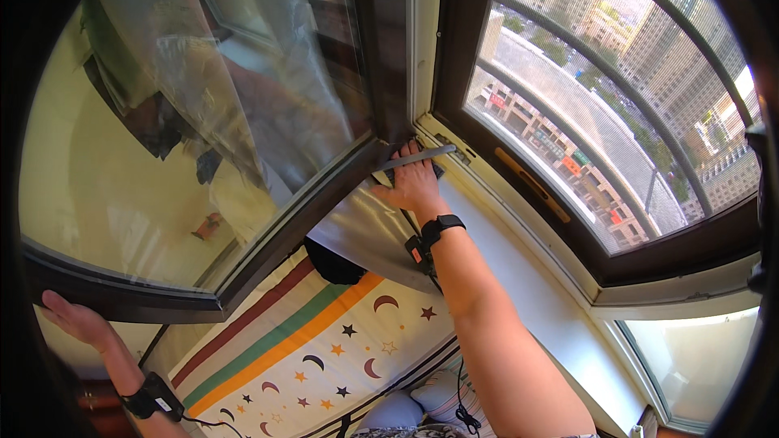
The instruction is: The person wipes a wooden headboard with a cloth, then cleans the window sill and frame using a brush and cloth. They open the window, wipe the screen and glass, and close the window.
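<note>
An open window sash with a dark frame point(304, 213) is swung inward on the left. Under its metal stay arm point(420, 157), near the hinge corner, my right hand point(415, 179) presses a dark cloth point(437, 171) against the sill area; the cloth is mostly hidden under the palm. At the sash's lower left corner, my left hand point(76, 319) is raised with fingers extended beside the frame's outer edge; whether it touches the frame is unclear. Both wrists wear black straps with devices.
A screened window point(578, 103) with outside bars stands at the right, above a white sill point(517, 267). Below lies a bedspread point(341, 347) with stars and moons. A silvery curtain point(365, 231) hangs beside the sill, and cables trail from the wrist devices.
</note>
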Action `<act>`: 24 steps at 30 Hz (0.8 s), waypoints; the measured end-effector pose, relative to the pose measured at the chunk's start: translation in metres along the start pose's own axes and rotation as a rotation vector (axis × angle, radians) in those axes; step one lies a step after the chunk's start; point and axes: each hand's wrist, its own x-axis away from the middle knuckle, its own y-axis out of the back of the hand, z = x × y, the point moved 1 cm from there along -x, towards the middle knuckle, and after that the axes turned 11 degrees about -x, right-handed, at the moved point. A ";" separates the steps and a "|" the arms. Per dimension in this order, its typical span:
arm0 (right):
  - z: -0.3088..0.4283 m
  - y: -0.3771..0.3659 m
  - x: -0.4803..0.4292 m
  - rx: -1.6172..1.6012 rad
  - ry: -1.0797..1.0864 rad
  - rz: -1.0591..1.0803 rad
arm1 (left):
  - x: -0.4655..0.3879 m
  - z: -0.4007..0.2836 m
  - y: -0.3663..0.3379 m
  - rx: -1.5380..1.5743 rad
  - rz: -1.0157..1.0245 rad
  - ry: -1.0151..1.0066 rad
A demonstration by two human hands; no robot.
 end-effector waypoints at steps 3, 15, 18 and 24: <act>-0.003 0.000 0.004 -0.022 0.101 0.035 | -0.005 0.009 -0.004 0.032 0.037 -0.037; -0.001 0.019 0.114 -0.106 0.290 0.042 | -0.010 0.027 -0.013 0.131 0.022 -0.132; -0.010 0.034 0.161 -0.152 0.253 0.046 | -0.006 0.014 -0.015 0.203 0.041 -0.091; -0.011 0.058 0.242 -0.390 0.035 -0.066 | -0.006 -0.004 -0.015 0.274 0.042 -0.150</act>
